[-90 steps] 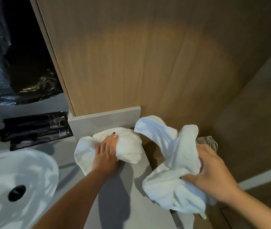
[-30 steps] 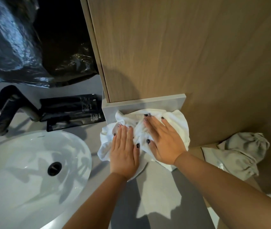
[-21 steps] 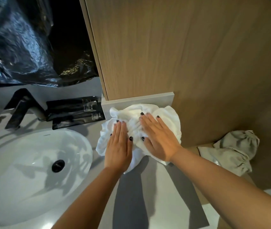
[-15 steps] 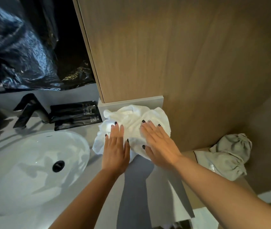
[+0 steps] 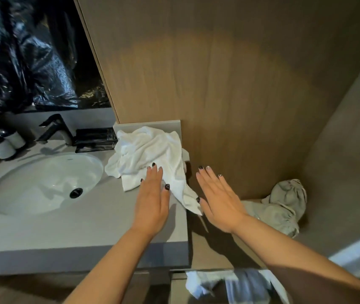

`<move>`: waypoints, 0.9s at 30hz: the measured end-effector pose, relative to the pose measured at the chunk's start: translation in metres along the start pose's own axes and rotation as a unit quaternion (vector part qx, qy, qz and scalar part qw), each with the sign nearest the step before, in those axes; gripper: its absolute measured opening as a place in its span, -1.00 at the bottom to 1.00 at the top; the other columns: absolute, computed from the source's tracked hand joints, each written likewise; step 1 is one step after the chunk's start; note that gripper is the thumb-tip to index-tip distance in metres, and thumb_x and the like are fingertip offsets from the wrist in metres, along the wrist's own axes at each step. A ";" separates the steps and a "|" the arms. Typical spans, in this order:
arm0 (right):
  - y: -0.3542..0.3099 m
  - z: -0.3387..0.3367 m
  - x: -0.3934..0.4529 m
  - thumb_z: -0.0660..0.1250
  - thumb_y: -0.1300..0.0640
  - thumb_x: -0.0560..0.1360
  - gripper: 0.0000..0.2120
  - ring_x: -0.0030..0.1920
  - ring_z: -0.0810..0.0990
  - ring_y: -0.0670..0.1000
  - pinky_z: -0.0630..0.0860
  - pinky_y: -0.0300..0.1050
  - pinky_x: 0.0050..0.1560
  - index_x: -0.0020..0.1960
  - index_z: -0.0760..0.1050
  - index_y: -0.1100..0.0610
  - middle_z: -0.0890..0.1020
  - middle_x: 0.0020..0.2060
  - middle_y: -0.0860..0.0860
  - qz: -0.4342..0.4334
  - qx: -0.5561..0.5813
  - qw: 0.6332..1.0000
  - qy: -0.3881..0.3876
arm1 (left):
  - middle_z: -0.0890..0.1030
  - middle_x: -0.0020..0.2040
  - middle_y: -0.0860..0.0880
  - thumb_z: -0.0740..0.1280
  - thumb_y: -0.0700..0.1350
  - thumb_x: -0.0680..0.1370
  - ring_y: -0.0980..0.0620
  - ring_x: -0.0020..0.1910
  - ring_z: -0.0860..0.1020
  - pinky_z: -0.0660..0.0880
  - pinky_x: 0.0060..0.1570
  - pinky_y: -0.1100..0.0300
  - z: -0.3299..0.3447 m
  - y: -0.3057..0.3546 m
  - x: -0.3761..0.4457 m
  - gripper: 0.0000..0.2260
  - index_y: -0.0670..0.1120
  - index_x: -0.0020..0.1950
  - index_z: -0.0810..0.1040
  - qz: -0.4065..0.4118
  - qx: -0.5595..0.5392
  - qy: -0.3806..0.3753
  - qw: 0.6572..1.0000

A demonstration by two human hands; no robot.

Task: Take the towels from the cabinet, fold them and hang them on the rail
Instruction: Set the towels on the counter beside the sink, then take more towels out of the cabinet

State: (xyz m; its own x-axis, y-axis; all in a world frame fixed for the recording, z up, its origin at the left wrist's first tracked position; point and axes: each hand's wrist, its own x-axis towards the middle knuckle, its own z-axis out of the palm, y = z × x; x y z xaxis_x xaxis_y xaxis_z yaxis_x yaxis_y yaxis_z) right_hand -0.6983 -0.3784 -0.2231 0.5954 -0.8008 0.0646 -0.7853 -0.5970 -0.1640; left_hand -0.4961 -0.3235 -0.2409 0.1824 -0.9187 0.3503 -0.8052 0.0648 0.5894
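On the grey counter [image 5: 42,233] beside the sink [image 5: 42,183], against a wood wall [image 5: 218,84], our towel [image 5: 150,150] lies crumpled. Our left hand [image 5: 152,205] rests flat-fingered on it; our right hand [image 5: 218,200] hovers spread beside.

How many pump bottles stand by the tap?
2: one white bottle at the counter's far left edge, another just behind it, nearer the black tap. More may lie beyond the frame.

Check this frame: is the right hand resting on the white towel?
No. The right hand hangs flat past the counter edge, beside the white towel; only the left hand lies on it.
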 end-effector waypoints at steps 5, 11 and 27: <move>0.033 -0.015 -0.074 -0.04 -0.01 0.69 -0.41 0.55 -0.34 -0.04 -0.24 -0.02 0.56 0.60 -0.23 0.09 -0.22 0.59 -0.03 0.007 0.031 0.999 -0.030 | -0.02 0.60 0.05 0.02 0.07 0.65 0.16 0.57 -0.08 -0.03 0.55 0.13 0.030 0.057 -0.051 -0.45 -0.06 0.61 0.03 -0.008 0.015 -0.035 0.999; 0.074 0.007 -0.137 -0.10 -0.07 0.65 -0.39 0.55 -0.34 -0.06 -0.23 -0.06 0.56 0.60 -0.22 0.11 -0.25 0.57 -0.03 0.031 0.059 0.997 -0.028 | -0.01 0.60 0.10 0.10 0.00 0.68 0.18 0.57 -0.08 -0.03 0.55 0.15 0.068 0.101 -0.099 -0.47 -0.02 0.62 0.01 -0.035 0.004 -0.083 0.996; 0.091 0.175 -0.263 -0.41 -0.35 0.51 -0.19 0.58 -0.21 0.00 -0.10 -0.03 0.56 0.60 -0.14 0.12 -0.21 0.58 0.03 0.180 0.141 0.972 -0.047 | -0.07 0.55 0.18 0.14 -0.07 0.68 0.44 0.48 -0.22 -0.21 0.40 0.51 0.187 0.065 -0.215 -0.47 0.01 0.60 0.01 -0.002 -0.023 -0.247 0.969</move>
State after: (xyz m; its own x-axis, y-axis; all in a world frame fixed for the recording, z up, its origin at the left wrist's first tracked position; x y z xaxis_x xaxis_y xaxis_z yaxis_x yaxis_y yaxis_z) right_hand -0.8968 -0.2140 -0.4269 0.3139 -0.9397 -0.1358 -0.8760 -0.2314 -0.4232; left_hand -0.6929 -0.1945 -0.4138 -0.1162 -0.9926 -0.0366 -0.7771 0.0679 0.6258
